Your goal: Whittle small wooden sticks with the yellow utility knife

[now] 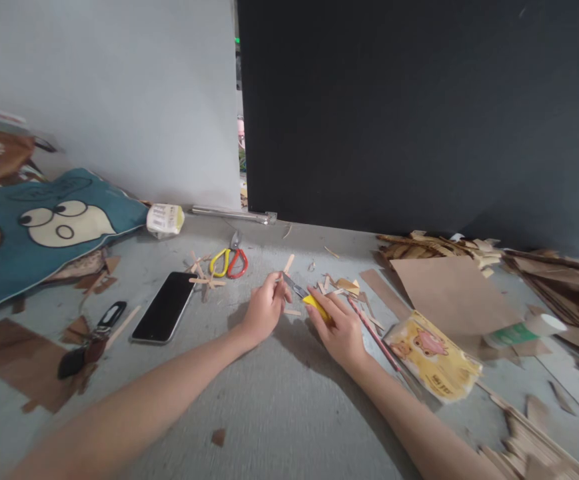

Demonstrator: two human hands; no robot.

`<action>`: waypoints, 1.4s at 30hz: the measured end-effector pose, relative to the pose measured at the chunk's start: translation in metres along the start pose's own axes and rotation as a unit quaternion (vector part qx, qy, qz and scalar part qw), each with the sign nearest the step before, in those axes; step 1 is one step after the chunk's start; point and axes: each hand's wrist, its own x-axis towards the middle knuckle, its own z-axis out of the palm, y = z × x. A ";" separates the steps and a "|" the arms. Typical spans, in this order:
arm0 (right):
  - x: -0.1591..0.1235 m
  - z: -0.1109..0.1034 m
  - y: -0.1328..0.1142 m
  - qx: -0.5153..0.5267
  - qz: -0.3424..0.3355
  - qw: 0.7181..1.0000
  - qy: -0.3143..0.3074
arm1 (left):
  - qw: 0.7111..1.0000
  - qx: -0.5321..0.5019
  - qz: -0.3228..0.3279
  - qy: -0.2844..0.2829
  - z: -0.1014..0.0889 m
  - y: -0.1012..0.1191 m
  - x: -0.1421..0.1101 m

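In the head view, my left hand (265, 310) pinches a small wooden craft stick (289, 263), whose rounded end pokes up past the fingertips. My right hand (340, 328) is wrapped round a yellow utility knife (318, 308). Its grey blade end points up and left and meets the stick at my left fingers; the exact contact is too small to make out. Just right of the knife lie several cut wood pieces (342, 285). Beyond my left hand are scissors (229, 261) with one yellow and one red handle, beside a few crossed craft sticks (208, 281).
A black phone (165, 308) and keys (89, 343) lie on the left, near a blue cushion (59, 233). To the right are a yellow tissue pack (434, 357), a striped red stick (375, 337), brown cardboard (454, 293) and a green-and-white roll (524, 331). A dark panel (419, 120) stands behind.
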 end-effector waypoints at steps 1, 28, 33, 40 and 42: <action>0.000 0.000 0.000 0.000 0.003 1.000 0.006 | 1.000 0.011 0.004 -0.007 0.000 -0.001 0.001; 0.004 0.000 -0.001 0.067 -0.007 0.997 0.033 | 0.999 0.026 0.026 -0.020 -0.001 0.000 0.002; 0.004 0.000 0.000 0.079 0.010 0.997 0.023 | 0.999 0.014 0.027 0.011 0.000 -0.002 0.004; 0.003 -0.001 0.002 0.074 0.042 0.996 0.021 | 0.995 -0.091 -0.046 -0.004 0.001 -0.002 0.007; 0.003 -0.001 0.004 0.063 0.065 0.996 0.021 | 0.989 -0.135 -0.058 0.008 0.002 -0.003 0.009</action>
